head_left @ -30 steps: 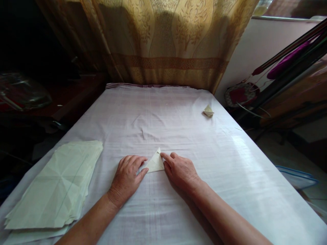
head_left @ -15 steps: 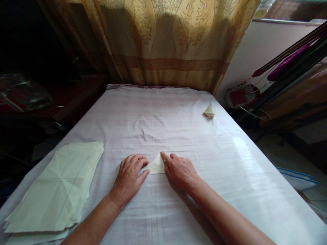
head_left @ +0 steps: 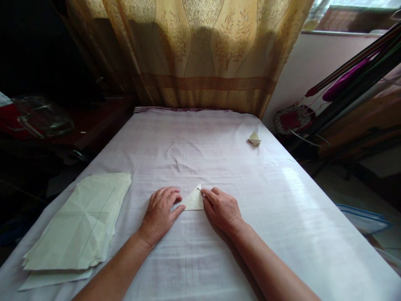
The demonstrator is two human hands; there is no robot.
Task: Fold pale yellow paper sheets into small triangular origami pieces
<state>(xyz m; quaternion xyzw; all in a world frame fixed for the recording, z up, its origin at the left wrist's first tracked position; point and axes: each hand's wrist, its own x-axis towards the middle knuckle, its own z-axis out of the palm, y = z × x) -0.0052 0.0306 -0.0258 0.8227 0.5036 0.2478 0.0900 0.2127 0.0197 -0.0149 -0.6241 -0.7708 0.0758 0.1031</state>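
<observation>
A small pale paper folded into a triangle (head_left: 193, 200) lies on the white cloth (head_left: 219, 167) in front of me. My left hand (head_left: 161, 213) rests flat on the cloth, its thumb and fingertips touching the triangle's left corner. My right hand (head_left: 222, 209) lies palm down with its fingertips pressing on the triangle's right edge. Both hands have their fingers stretched out. A second small folded paper piece (head_left: 255, 138) sits far off at the right back of the cloth.
A stack of creased pale paper sheets (head_left: 81, 223) lies at the left front of the cloth. A patterned gold curtain (head_left: 194, 54) hangs behind. Dark furniture with a glass dish (head_left: 44, 119) stands left; poles and a basket (head_left: 294, 119) crowd the right.
My right fingertips slid a little along the triangle's right edge. The view shifted slightly; the hands and paper stay in the same place.
</observation>
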